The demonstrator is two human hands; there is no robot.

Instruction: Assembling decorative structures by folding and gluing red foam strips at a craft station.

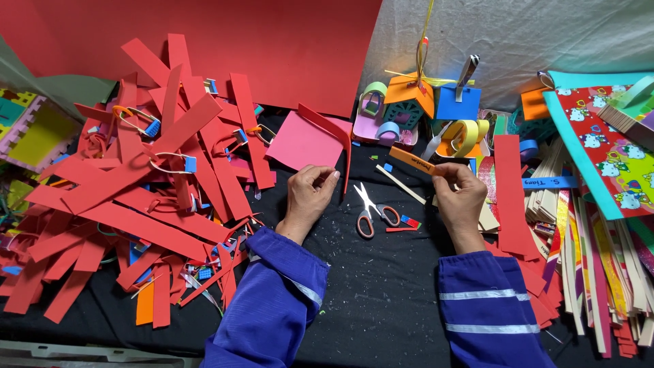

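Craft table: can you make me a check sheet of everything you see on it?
Surface: black cloth, speckled with small scraps.
Job's things: left hand pinches a curved red strip; right hand holds an orange strip.
Clutter: scissors lying open between the hands; red strip pile on the left; small paper house; pale strips on the right.
Grippers: both hands bare, blue sleeves.
Cables: nothing seen.
Surroundings: big red sheet propped up behind.
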